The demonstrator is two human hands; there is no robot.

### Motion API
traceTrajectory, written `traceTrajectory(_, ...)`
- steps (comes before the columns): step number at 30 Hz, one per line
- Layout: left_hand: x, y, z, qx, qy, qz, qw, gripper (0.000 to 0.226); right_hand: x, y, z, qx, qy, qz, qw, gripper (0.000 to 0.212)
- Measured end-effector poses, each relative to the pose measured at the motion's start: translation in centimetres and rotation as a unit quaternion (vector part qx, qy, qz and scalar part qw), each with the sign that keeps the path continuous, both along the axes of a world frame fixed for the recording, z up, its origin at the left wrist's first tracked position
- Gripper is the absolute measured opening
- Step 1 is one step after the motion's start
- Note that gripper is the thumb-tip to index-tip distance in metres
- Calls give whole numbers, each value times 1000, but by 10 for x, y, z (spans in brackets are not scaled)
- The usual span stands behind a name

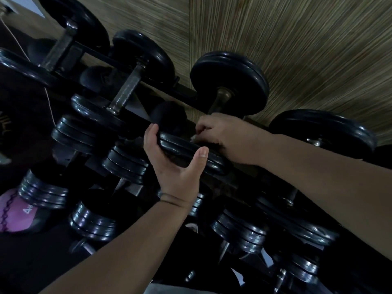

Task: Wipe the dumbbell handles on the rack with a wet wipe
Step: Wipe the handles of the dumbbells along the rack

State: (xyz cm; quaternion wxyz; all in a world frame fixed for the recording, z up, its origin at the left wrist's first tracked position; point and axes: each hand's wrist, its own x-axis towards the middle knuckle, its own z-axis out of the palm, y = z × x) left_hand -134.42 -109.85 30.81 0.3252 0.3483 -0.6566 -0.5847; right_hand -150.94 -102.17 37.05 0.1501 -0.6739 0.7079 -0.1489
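Observation:
A black dumbbell (pixel 231 81) lies on the top tier of the dark rack (pixel 182 91), its far plate big and round against the wall. My left hand (pixel 169 160) grips the rim of its near plate (pixel 182 147) from below, thumb on one side and fingers over the other. My right hand (pixel 222 132) is curled round the handle between the two plates, with a small white scrap of wet wipe (pixel 194 137) showing under the fingers. The handle itself is mostly hidden by that hand; only its brass-coloured end (pixel 222 96) shows.
Two more dumbbells with bare steel handles (pixel 127 88) (pixel 60 49) lie to the left on the top tier, another (pixel 322 132) to the right. Lower tiers hold several smaller plated dumbbells (pixel 93 223). A purple weight (pixel 14 211) sits at the left. A striped wall (pixel 297 49) stands behind.

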Motion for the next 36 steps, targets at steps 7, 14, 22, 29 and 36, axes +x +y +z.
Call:
traceTrajectory(7, -1, 2, 2, 9, 8, 7, 1000, 105, -11, -4, 7, -47, 1, -110, 993, 20)
traceTrajectory(14, -2, -1, -1, 20, 12, 6, 1000, 103, 1, -1, -3, 5, -2, -48, 999, 30)
traceTrajectory(22, -1, 0, 4, 41, 14, 6, 999, 101, 6, 2, -5, -110, -98, -308, 940, 19)
traceTrajectory(29, 1, 3, 13, 19, -14, 5, 1000, 98, 1, -9, -3, -137, -144, -444, 874, 11)
traceTrajectory(36, -2, 5, 20, 45, 7, 4, 999, 94, 8, 4, -25, -61, -444, -519, 728, 17)
